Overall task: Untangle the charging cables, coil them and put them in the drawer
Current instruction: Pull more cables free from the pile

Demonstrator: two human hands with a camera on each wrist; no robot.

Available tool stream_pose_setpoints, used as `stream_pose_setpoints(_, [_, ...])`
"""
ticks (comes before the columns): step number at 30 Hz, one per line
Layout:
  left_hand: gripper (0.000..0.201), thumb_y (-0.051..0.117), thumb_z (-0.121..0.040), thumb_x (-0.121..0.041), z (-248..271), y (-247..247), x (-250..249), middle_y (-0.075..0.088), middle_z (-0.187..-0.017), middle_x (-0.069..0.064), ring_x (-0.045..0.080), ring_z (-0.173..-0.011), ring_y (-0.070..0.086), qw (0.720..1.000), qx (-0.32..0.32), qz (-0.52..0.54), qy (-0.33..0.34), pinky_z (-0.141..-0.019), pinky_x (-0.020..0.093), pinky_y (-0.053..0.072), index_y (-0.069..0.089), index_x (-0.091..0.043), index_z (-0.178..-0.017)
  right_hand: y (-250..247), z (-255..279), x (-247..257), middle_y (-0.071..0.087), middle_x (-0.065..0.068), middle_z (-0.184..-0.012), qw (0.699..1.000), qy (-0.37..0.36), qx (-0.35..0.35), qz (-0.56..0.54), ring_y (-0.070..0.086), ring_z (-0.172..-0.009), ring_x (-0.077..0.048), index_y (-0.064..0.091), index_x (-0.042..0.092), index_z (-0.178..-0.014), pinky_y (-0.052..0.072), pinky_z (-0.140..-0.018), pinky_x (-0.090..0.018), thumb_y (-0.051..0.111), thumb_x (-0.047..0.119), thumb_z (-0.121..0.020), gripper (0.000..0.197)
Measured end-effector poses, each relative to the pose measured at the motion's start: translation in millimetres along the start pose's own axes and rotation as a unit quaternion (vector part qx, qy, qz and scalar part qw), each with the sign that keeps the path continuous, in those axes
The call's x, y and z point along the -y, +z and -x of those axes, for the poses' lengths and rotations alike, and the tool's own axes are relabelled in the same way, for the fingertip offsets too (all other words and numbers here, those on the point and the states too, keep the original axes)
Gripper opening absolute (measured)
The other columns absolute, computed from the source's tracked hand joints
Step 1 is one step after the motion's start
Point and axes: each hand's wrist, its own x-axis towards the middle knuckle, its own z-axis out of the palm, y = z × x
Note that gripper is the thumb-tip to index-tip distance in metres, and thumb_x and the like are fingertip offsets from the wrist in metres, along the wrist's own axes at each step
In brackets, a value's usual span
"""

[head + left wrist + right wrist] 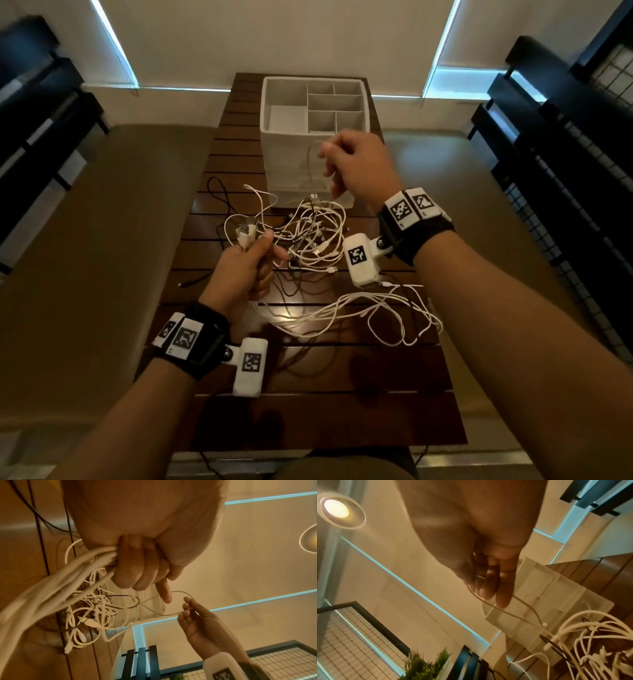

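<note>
A tangle of white and black charging cables (313,240) lies on the dark slatted table (308,418) in front of a white drawer box (270,154) with dividers. My left hand (246,270) grips a bundle of white cables (72,574), with USB plugs (245,231) sticking up out of the fist. My right hand (356,168) is raised in front of the box and pinches a thin white cable loop (313,154) that trails down into the tangle. In the right wrist view the thin cable (518,615) runs from the fingers (503,593) to the pile.
More white cable loops (394,311) spread over the table's right side, and a black cable (219,195) lies at the left. Padded benches (96,240) flank the table. Dark shelving (565,137) stands at both sides, and a small plant (426,666) shows in the right wrist view.
</note>
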Motion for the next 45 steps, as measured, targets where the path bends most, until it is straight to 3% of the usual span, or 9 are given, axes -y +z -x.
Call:
stream_pose_setpoints(7, [0.040, 0.054, -0.108, -0.036, -0.8, -0.7, -0.9, 0.024, -0.054, -0.003, 0.008, -0.038, 0.018, 0.999, 0.002, 0.015, 0.032, -0.038, 0.017, 0.018, 0.074, -0.002, -0.106, -9.3, -6.6, 58.0, 0.068, -0.015, -0.079, 0.980, -0.114, -0.093, -0.137, 0.067, -0.063, -0.029, 0.066, -0.002, -0.099, 0.064, -0.062, -0.052, 0.060, 0.015, -0.104, 0.019])
stream_pose_setpoints(14, [0.045, 0.054, -0.107, -0.043, -6.6, 7.7, -15.2, 0.023, -0.052, -0.005, 0.008, -0.040, 0.019, 0.998, -0.025, 0.031, 0.044, -0.039, 0.020, 0.017, 0.075, -0.004, -0.115, 20.5, 25.0, 17.1, 0.074, -0.008, -0.080, 0.989, -0.043, 0.100, 0.101, 0.072, -0.064, -0.022, 0.074, 0.008, -0.096, 0.063, -0.062, -0.032, 0.067, 0.025, -0.101, 0.020])
stream_pose_setpoints(17, [0.046, 0.055, -0.105, -0.051, -20.1, 16.7, -24.7, 0.022, -0.053, -0.005, 0.008, -0.040, 0.020, 0.998, -0.019, 0.044, 0.031, -0.041, 0.020, 0.015, 0.076, -0.020, -0.080, 34.8, 37.2, 5.8, 0.073, 0.002, -0.078, 0.973, -0.082, 0.145, 0.161, 0.064, -0.061, -0.001, 0.078, 0.012, -0.092, 0.054, -0.061, -0.019, 0.071, 0.025, -0.098, 0.016])
stream_pose_setpoints(19, [0.043, 0.056, -0.104, -0.052, -32.8, 17.3, -28.2, 0.027, -0.050, -0.006, 0.007, -0.038, 0.023, 0.997, -0.014, 0.073, 0.011, -0.038, 0.019, 0.017, 0.069, -0.021, -0.076, 41.0, 45.0, -1.3, 0.074, 0.005, -0.080, 0.963, -0.085, 0.178, 0.184, 0.062, -0.063, 0.004, 0.079, 0.014, -0.088, 0.047, -0.060, -0.013, 0.074, 0.024, -0.095, 0.013])
stream_pose_setpoints(24, [0.031, 0.051, -0.110, -0.033, -56.4, 10.1, -43.4, 0.026, -0.047, -0.008, 0.005, -0.036, 0.022, 0.992, -0.033, 0.118, -0.009, -0.034, 0.019, 0.020, 0.068, -0.007, -0.102, 37.9, 59.8, -14.2, 0.071, 0.002, -0.069, 0.956, -0.045, 0.223, 0.186, 0.063, -0.052, -0.003, 0.075, 0.015, -0.083, 0.049, -0.053, -0.016, 0.075, 0.023, -0.094, 0.014])
stream_pose_setpoints(27, [0.027, 0.051, -0.110, -0.028, -58.5, 5.6, -63.8, 0.026, -0.050, -0.009, 0.005, -0.039, 0.021, 0.991, -0.024, 0.126, 0.032, -0.035, 0.020, 0.020, 0.066, -0.007, -0.101, 32.5, 67.5, -29.3, 0.074, -0.008, -0.075, 0.950, 0.011, 0.260, 0.170, 0.068, -0.052, -0.018, 0.073, 0.012, -0.084, 0.060, -0.051, -0.032, 0.073, 0.022, -0.097, 0.017])
stream_pose_setpoints(30, [0.029, 0.052, -0.110, -0.029, -53.0, 2.8, -82.5, 0.027, -0.055, -0.008, 0.006, -0.043, 0.020, 0.991, -0.006, 0.101, 0.090, -0.037, 0.021, 0.020, 0.068, -0.005, -0.105, 27.9, 68.8, -51.0, 0.073, -0.009, -0.074, 0.951, 0.037, 0.247, 0.181, 0.072, -0.059, -0.026, 0.072, 0.012, -0.081, 0.064, -0.057, -0.041, 0.072, 0.026, -0.097, 0.021])
stream_pose_setpoints(38, [0.030, 0.051, -0.111, -0.025, -37.8, 9.6, -97.1, 0.029, -0.054, -0.008, 0.007, -0.043, 0.021, 0.986, -0.010, 0.053, 0.161, -0.039, 0.022, 0.020, 0.069, -0.001, -0.109, 11.6, 58.5, -82.4, 0.073, 0.004, -0.073, 0.945, 0.020, 0.188, 0.266, 0.062, -0.062, 0.001, 0.079, 0.023, -0.083, 0.050, -0.065, -0.026, 0.073, 0.033, -0.095, 0.017])
stream_pose_setpoints(45, [0.029, 0.049, -0.111, -0.025, -30.9, 3.8, -104.3, 0.028, -0.051, -0.007, 0.008, -0.040, 0.021, 0.982, -0.007, 0.043, 0.182, -0.037, 0.020, 0.020, 0.063, -0.010, -0.090, 3.9, 48.7, -76.2, 0.075, 0.002, -0.096, 0.938, -0.009, 0.145, 0.316, 0.059, -0.074, 0.000, 0.080, 0.017, -0.104, 0.040, -0.069, -0.015, 0.068, 0.023, -0.099, 0.014])
